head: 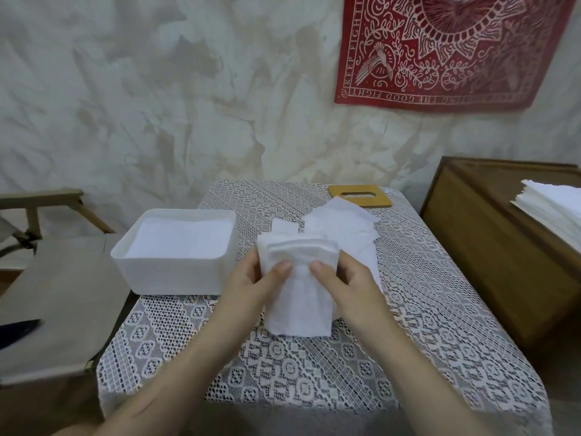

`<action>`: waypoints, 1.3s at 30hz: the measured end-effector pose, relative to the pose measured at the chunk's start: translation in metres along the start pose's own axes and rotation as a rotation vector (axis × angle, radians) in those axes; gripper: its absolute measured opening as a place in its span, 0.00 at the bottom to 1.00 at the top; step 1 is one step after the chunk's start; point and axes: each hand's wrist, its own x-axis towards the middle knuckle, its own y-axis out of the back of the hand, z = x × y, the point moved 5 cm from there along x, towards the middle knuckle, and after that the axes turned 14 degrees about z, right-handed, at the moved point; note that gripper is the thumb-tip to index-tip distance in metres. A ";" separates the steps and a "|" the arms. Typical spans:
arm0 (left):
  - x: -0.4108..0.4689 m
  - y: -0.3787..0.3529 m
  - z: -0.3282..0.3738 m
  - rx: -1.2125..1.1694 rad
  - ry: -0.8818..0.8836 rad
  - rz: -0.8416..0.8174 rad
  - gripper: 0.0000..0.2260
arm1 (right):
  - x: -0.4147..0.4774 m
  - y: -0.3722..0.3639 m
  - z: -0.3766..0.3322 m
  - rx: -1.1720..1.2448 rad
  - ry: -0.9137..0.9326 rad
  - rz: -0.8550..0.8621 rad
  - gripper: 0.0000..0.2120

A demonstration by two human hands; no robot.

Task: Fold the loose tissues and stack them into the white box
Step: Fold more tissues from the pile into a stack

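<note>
Pinching the folded tissue (298, 306) over the bench (314, 379), my left grip (251, 278) and right grip (349, 278) both clamp its top; I reckon loose layers may splay before reaching the white box (169, 275), just left.

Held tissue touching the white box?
Apart. Head view: lace tablecloth shows between the tissue and the white box.

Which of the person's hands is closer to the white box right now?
Left. The left hand is close beside the white box, on its right, pinching the folded tissue; the right hand pinches the tissue's other edge, farther from the box.
</note>
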 end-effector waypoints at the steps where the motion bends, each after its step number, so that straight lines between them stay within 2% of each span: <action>1: 0.000 0.000 0.000 0.002 -0.024 0.011 0.18 | -0.003 -0.002 0.001 0.001 0.021 0.005 0.07; 5: -0.008 -0.005 -0.004 0.071 -0.086 0.006 0.15 | -0.020 -0.018 0.013 0.016 0.011 0.003 0.07; 8: -0.008 -0.012 -0.004 0.085 -0.132 0.031 0.14 | -0.019 -0.019 0.009 0.029 0.060 0.075 0.06; 14: -0.005 -0.015 -0.008 0.085 -0.099 0.090 0.09 | -0.016 -0.025 0.017 0.013 0.006 0.098 0.06; 17: -0.001 -0.015 -0.007 0.065 -0.090 0.110 0.08 | -0.011 -0.021 0.014 0.022 0.038 0.135 0.06; 21: 0.004 -0.009 -0.017 0.063 -0.016 0.150 0.08 | -0.012 -0.022 0.022 -0.028 -0.021 0.066 0.03; 25: 0.009 -0.002 -0.020 -0.042 0.053 0.219 0.09 | -0.009 -0.017 0.023 -0.104 -0.039 0.013 0.11; 28: 0.011 0.004 -0.022 -0.144 0.130 0.262 0.13 | -0.010 -0.014 0.027 -0.126 -0.130 -0.109 0.10; 30: 0.012 0.007 -0.027 -0.184 0.192 0.244 0.16 | -0.010 -0.006 0.028 -0.141 -0.147 -0.102 0.08; 34: 0.011 0.016 -0.033 -0.206 0.313 0.189 0.15 | -0.005 0.014 0.026 -0.099 -0.188 -0.021 0.08; 39: 0.006 0.024 -0.030 -0.005 0.293 0.031 0.16 | -0.004 0.033 0.024 0.092 -0.231 0.096 0.11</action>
